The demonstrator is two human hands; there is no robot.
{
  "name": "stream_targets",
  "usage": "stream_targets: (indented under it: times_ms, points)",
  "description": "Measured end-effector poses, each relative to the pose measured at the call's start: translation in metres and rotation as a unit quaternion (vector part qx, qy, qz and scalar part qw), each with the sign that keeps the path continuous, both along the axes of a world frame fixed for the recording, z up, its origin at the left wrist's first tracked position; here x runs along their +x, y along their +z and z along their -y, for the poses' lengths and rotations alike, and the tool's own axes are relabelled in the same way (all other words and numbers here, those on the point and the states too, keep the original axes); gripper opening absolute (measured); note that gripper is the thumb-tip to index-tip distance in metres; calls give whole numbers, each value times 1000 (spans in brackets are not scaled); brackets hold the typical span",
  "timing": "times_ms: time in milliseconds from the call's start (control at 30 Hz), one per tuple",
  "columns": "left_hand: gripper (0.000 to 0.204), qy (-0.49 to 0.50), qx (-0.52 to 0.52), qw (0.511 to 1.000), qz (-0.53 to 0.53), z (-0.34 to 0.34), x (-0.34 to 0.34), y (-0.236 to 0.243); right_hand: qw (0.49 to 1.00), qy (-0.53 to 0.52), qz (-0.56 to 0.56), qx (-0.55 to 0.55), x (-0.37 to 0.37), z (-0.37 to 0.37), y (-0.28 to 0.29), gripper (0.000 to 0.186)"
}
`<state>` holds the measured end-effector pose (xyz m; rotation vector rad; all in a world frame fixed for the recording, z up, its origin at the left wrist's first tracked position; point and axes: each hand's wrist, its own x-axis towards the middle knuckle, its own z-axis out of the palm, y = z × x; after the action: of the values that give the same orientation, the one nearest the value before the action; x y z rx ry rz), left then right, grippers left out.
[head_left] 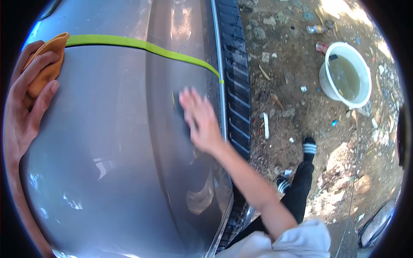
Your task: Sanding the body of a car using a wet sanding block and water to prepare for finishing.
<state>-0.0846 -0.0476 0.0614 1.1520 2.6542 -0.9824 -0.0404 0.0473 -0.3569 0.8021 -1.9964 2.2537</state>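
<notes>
A glossy grey car hood fills the left half of the view, with a bright green strip of tape running across it. At the far left my left hand is closed round a folded orange cloth, near the end of the tape. My right hand is blurred by motion and lies on the hood below the tape. Under its fingers is a dark flat pad with a yellowish edge, mostly hidden by the hand.
Along the hood's right edge runs a dark slatted grille. A white bucket of murky water stands on the littered dirt ground at the right. My feet in striped dark sandals are beside the car. A plastic bottle lies beyond the bucket.
</notes>
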Motion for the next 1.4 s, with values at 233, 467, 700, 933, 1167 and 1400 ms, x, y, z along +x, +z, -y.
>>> stream_targets:
  times_ms: [233,467,700,933,1167,1400]
  points:
    - [40,189,99,975,-58,-1,4,12,998,35,53,16,34,-7,-5,48]
    - [41,252,65,953,-152,-30,13,-2,996,27,78,-33,33,-7,-7,57]
    - [46,276,61,937,-203,-35,14,-11,994,-46,74,-59,-11,10,-27,47]
    - [58,334,210,900,-185,2,17,-44,997,-68,32,-2,-42,2,-57,46]
    - [61,382,192,877,-217,-24,25,-18,996,-24,68,-47,25,-1,-35,49]
    - [48,332,89,916,-205,-19,13,-27,998,-17,52,-15,54,-9,-54,57]
